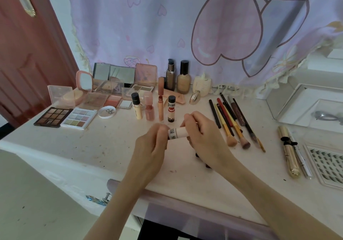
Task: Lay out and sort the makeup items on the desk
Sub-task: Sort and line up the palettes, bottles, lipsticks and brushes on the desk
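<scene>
Above the table [111, 147], a small pale tube [177, 133] lies sideways between both hands, left hand [152, 147] fingers [163, 128] grasping its labelled end, right hand [202, 134] fingers wrapped around the other.

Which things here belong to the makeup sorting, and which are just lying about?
Part of the job: small tube held in both hands' fingers; brushes; palettes; standing bottles.

Just there: curtain; door; glass tray.
</scene>
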`<state>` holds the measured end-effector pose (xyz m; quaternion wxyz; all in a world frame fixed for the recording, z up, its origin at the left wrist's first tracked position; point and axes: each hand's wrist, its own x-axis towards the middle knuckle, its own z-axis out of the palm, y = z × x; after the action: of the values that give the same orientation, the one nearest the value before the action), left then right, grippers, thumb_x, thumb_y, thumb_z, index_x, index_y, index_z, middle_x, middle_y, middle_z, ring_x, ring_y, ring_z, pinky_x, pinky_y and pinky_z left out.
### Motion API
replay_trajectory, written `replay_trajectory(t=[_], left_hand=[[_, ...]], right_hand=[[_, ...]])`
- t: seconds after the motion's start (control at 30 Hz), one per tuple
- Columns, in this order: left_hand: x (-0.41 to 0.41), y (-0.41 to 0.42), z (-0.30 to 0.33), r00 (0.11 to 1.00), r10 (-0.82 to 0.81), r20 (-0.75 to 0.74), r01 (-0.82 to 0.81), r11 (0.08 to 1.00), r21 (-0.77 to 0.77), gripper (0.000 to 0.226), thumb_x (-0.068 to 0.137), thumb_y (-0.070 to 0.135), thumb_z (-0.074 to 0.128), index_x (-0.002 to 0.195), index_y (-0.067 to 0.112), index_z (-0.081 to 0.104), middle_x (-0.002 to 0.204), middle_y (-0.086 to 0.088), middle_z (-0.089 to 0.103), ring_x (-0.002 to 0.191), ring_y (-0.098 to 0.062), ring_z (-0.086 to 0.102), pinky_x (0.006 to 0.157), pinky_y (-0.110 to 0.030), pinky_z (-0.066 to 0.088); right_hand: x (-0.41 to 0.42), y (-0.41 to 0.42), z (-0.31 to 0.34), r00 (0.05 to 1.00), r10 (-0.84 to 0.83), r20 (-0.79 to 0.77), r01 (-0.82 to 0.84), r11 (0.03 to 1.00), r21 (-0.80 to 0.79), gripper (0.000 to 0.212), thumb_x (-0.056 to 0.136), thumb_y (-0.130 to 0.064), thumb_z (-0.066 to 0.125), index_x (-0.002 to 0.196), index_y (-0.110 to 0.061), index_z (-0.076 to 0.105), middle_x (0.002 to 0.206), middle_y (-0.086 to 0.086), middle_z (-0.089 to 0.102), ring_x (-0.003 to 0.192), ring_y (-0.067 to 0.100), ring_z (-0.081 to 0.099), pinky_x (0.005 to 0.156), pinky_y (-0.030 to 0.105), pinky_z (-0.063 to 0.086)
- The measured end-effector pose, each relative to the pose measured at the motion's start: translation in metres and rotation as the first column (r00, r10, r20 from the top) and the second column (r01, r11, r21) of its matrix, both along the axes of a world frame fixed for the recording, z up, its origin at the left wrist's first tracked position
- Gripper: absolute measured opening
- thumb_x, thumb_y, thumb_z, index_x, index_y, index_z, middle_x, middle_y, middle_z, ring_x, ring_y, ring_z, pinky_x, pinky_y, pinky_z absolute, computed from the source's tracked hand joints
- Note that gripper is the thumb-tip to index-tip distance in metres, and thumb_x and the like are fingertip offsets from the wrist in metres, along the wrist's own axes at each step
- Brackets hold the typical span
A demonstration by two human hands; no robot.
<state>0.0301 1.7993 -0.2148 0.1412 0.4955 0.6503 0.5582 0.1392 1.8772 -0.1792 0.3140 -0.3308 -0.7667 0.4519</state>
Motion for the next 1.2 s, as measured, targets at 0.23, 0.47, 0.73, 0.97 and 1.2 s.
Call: replay_trajectory(t=[0.23, 0.47, 0.73, 0.97, 1.2], left_hand=[[-0.017, -0.008, 0.005, 0.960, -0.078, -0.270, 0.107, 0.989, 0.097, 0.013, 0.083, 0.035, 0.056, 0.088, 0.038, 0.044, 0.075, 0.008, 0.055, 0.070, -0.005, 0.050, 0.065, -0.010, 0.042], [-0.037, -0.005, 0.023, 0.992, -0.104, -0.070, 0.107, 0.994, 0.038, 0.020, 0.083, 0.047, 0.048, 0.089, 0.030, 0.057, 0.076, 0.023, 0.060, 0.066, 0.002, 0.052, 0.060, -0.010, 0.042], [-0.073, -0.014, 0.041, 0.971, -0.212, 0.109, 0.204, 0.976, 0.076, 0.025, 0.075, 0.015, 0.067, 0.095, 0.029, 0.067, 0.077, 0.021, 0.066, 0.074, 0.005, 0.059, 0.067, -0.008, 0.045], [-0.098, -0.010, 0.036, 0.979, -0.128, 0.158, 0.120, 0.991, 0.057, 0.027, 0.083, 0.002, 0.059, 0.098, 0.024, 0.063, 0.086, 0.019, 0.071, 0.088, 0.003, 0.063, 0.073, -0.011, 0.047], [-0.116, -0.004, 0.021, 0.995, 0.012, 0.094, -0.008, 0.999, -0.048, 0.032, 0.087, 0.000, 0.058, 0.114, 0.017, 0.061, 0.098, 0.012, 0.069, 0.089, 0.001, 0.062, 0.080, -0.016, 0.049]], right_hand=[[0.009, 0.013, 0.013, 0.975, 0.212, -0.066, -0.209, 0.775, -0.596, 0.033, 0.098, -0.034, 0.039, 0.082, -0.011, 0.056, 0.051, -0.003, 0.035, 0.044, 0.010, 0.030, 0.043, 0.019, 0.027], [0.005, 0.006, 0.013, 0.874, 0.446, 0.194, -0.403, 0.887, -0.223, 0.012, 0.095, -0.024, 0.049, 0.098, -0.028, 0.059, 0.080, -0.012, 0.063, 0.062, -0.006, 0.054, 0.062, 0.015, 0.044], [-0.025, 0.000, 0.002, 0.913, 0.386, 0.131, -0.353, 0.909, -0.223, 0.016, 0.091, -0.023, 0.057, 0.105, -0.020, 0.065, 0.092, -0.010, 0.069, 0.077, -0.002, 0.061, 0.062, 0.004, 0.041], [-0.068, -0.008, -0.014, 0.984, 0.163, 0.066, -0.163, 0.987, -0.013, 0.001, 0.085, -0.022, 0.066, 0.084, -0.023, 0.065, 0.076, -0.009, 0.063, 0.067, 0.002, 0.053, 0.062, 0.007, 0.040], [-0.106, -0.004, -0.040, 0.995, 0.066, 0.071, -0.069, 0.997, 0.035, 0.008, 0.083, -0.016, 0.064, 0.087, -0.012, 0.070, 0.081, -0.001, 0.065, 0.078, 0.013, 0.057, 0.078, 0.030, 0.048]])
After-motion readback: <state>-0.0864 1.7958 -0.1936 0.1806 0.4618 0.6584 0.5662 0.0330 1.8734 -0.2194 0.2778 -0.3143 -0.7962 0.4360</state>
